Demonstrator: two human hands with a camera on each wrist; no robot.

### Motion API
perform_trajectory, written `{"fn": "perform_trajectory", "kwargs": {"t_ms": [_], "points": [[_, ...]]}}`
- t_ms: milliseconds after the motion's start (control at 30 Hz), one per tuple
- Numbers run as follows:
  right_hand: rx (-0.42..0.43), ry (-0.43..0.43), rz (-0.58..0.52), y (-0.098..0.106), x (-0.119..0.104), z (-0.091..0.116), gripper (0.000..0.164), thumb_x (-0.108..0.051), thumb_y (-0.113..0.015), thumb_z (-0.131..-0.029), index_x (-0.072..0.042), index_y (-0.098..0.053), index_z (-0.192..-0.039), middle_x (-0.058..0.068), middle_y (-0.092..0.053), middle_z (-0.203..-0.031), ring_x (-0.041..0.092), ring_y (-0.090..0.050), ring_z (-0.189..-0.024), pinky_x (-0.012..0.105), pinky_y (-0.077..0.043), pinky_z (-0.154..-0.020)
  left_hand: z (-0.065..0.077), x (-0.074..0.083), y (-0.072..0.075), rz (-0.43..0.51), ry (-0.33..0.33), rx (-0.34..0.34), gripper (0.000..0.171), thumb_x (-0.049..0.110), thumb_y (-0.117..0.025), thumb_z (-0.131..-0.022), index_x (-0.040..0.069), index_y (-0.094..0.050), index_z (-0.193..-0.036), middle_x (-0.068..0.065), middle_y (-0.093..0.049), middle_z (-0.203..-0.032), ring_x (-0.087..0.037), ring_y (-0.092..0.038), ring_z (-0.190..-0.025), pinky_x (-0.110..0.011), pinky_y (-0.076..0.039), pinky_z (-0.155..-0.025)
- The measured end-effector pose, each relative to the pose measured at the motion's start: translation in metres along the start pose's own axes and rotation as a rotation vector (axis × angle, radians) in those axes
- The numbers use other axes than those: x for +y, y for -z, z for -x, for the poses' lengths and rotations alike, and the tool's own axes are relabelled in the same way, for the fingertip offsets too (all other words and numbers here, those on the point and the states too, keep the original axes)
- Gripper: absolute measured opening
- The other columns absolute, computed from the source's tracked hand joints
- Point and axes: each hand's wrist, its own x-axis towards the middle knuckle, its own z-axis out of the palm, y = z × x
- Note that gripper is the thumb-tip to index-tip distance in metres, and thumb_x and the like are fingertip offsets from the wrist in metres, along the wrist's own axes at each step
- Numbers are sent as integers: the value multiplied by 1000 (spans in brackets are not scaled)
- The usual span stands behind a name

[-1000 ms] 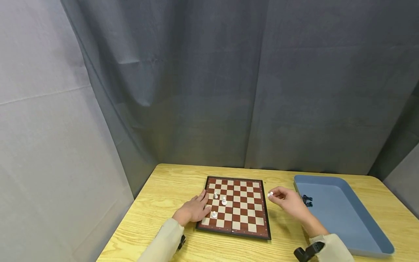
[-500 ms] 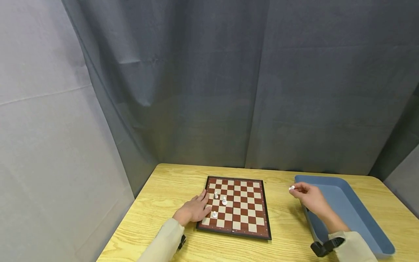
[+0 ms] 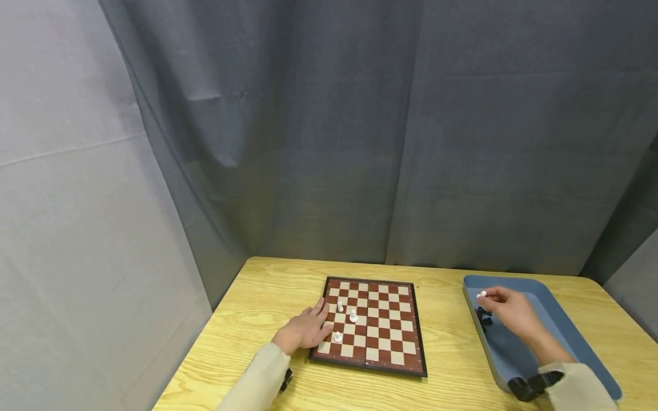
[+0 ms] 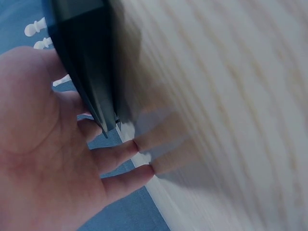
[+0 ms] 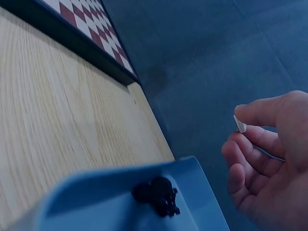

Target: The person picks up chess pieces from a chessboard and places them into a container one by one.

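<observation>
My left hand [image 3: 307,328] rests at the left edge of the chessboard [image 3: 372,365], fingers stretched out along its frame. In the left wrist view, fingertips of this hand [image 4: 53,149] reach the wooden table beside the dark board side. Three white chess pieces stand on the board's left half, among them a white pawn [image 3: 337,337]. My right hand [image 3: 514,311] is over the blue tray [image 3: 570,337], pinching a white chess piece [image 3: 481,294] between thumb and forefinger. Most of that piece is hidden by the fingers in the right wrist view.
Several black chess pieces [image 3: 484,317] lie inside the tray along its left wall. Bare wooden table [image 3: 444,342] separates board and tray. A dark grey curtain [image 3: 329,142] hangs behind the table, with a lighter one [image 3: 77,228] on the left.
My right hand has carried the white chess piece rightward from beside the board to over the tray. The left hand and the pieces on the board have stayed in place.
</observation>
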Motion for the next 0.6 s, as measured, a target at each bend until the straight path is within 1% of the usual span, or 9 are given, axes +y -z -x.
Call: {"fn": "perform_trajectory", "kwargs": {"t_ms": [33,133,200,267,333,467,600], "points": [[21,-24,12,1,0,0,38,-35,-64,-91,0,-62,-105,8,-65,-90,18,-59,-77,46,-45,-57,0,0,0,0,-1,-1,63,50,-28,-101,15,-18,-153,-5,-9,-158,-35,-30,-136,-48,-37,-102],[13,-47,53,8,-7,5,45,-38,-62,-92,3,-60,-108,13,-65,-94,24,-61,-81,46,-47,-62,0,0,1,-4,-3,1,63,50,-28,-101,15,-19,-153,-6,-9,-158,-35,-30,-136,-49,-37,-102],[17,-78,90,11,-12,8,50,-42,-59,-92,4,-60,-110,16,-65,-98,28,-62,-84,47,-48,-64,0,0,1,-3,-2,5,63,50,-28,-101,15,-19,-153,-6,-10,-158,-35,-31,-135,-49,-37,-102],[-18,-96,110,16,-17,11,56,-45,-55,-94,7,-57,-114,22,-63,-102,34,-60,-89,45,-49,-68,0,0,0,-3,-5,6,63,50,-28,-101,15,-19,-153,-6,-10,-158,-35,-31,-135,-48,-37,-102],[-34,-137,129,19,-18,12,57,-44,-54,-94,9,-56,-115,22,-62,-102,34,-60,-90,45,-49,-68,0,-1,0,-8,-7,4,63,50,-27,-101,15,-19,-153,-6,-9,-158,-35,-31,-135,-48,-37,-102],[-60,-206,155,24,-13,11,55,-39,-56,-94,12,-55,-115,23,-62,-101,35,-60,-89,45,-49,-67,-1,-1,-3,-20,-12,2,64,51,-26,-101,15,-18,-153,-6,-9,-158,-35,-31,-135,-47,-38,-102],[-57,-228,174,27,-1,8,53,-37,-58,-93,13,-56,-113,25,-62,-100,35,-61,-88,44,-49,-66,-2,-1,-3,-26,-8,6,64,51,-27,-101,15,-19,-153,-6,-9,-158,-35,-32,-135,-47,-38,-102]]}}
